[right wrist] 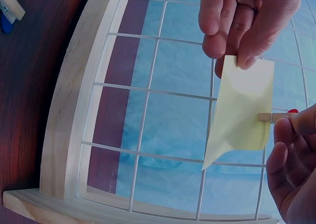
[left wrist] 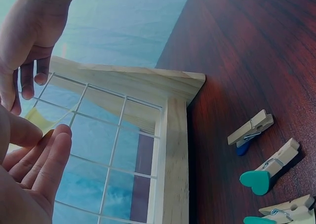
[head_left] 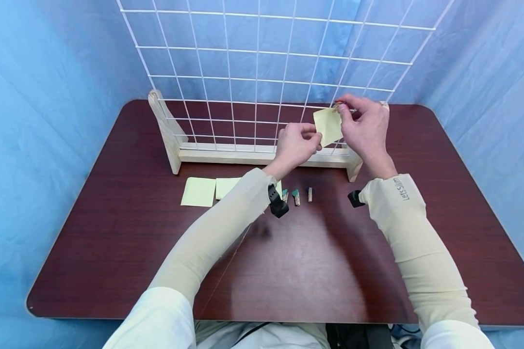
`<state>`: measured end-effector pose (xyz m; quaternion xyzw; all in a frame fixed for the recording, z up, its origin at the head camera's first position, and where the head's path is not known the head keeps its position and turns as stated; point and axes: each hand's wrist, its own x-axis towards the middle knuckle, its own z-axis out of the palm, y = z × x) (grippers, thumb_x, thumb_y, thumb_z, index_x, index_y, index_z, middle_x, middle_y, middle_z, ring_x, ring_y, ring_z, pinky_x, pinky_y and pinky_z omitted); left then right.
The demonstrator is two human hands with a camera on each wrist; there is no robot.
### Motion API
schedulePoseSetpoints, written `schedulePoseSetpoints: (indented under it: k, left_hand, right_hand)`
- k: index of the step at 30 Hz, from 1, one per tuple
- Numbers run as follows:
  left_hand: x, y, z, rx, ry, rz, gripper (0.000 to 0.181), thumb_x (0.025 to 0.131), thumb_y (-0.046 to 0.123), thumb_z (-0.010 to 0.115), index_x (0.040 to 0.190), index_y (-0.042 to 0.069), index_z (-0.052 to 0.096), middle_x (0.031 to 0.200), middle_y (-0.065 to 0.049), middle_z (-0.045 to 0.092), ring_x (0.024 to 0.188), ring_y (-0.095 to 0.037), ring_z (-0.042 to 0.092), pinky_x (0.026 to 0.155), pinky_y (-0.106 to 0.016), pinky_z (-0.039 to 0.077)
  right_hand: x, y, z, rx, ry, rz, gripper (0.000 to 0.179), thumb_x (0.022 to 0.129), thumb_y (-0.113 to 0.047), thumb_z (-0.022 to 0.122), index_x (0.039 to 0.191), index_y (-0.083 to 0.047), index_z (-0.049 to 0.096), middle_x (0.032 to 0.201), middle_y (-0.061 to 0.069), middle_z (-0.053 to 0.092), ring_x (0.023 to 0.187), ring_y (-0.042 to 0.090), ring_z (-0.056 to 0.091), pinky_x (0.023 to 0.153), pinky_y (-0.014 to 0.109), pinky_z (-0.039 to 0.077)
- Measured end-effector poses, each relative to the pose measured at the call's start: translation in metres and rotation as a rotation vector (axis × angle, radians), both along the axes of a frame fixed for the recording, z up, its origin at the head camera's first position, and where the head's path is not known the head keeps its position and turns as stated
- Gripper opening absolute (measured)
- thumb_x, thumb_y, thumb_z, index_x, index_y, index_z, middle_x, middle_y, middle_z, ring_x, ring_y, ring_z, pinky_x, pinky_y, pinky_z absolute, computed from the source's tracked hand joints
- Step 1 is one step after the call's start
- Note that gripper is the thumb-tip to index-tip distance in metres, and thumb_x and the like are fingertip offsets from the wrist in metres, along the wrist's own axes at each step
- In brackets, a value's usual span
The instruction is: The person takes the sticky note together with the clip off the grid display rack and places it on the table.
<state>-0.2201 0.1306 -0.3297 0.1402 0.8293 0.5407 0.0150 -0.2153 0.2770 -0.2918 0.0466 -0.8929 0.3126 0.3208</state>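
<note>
My left hand point(head_left: 293, 145) pinches one edge of a yellow paper note point(head_left: 327, 125) between thumb and fingers, in front of the lower right of a white wire grid point(head_left: 256, 77). At the note's upper edge, my right hand point(head_left: 368, 127) pinches a small wooden clothespin point(right wrist: 265, 117) with a red piece on it. The clothespin's tip overlaps the paper in the right wrist view, close to a grid wire. One lower corner of the note curls. In the left wrist view the fingers mostly hide the paper.
Wooden feet and a beam point(head_left: 227, 156) hold the grid upright on a dark red table point(head_left: 126, 242). Before it lie yellow notes point(head_left: 198, 192), partly hidden by my left forearm. Several clothespins with green or blue hearts, among them a green-heart clothespin point(left wrist: 270, 167), lie nearby.
</note>
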Motion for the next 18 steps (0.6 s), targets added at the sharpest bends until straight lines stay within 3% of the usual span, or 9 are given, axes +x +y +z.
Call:
schedulePoseSetpoints:
  k: [11,18]
  left_hand:
    - [-0.0017,-0.0037,-0.0006,-0.044,0.003,0.007,0.024,0.085,0.023,0.055,0.103,0.012,0.066,0.074,0.010,0.068,0.056,0.004,0.060,0.055,-0.016,0.044]
    - [-0.0024,-0.0053,-0.0009,-0.028,0.013,-0.001,0.024,0.084,0.022,0.055,0.102,0.010,0.066,0.071,0.007,0.068,0.056,0.003,0.060,0.057,-0.016,0.044]
  right_hand:
    - [-0.0037,-0.0025,-0.0025,0.002,0.054,-0.019,0.018,0.084,-0.014,0.054,0.085,-0.014,0.072,0.069,0.005,0.062,0.054,-0.007,0.041,0.055,0.014,0.029]
    - [-0.0037,-0.0041,-0.0016,0.002,0.085,-0.013,0.017,0.084,-0.014,0.055,0.084,-0.014,0.072,0.067,0.006,0.061,0.054,-0.009,0.039,0.057,0.015,0.029]
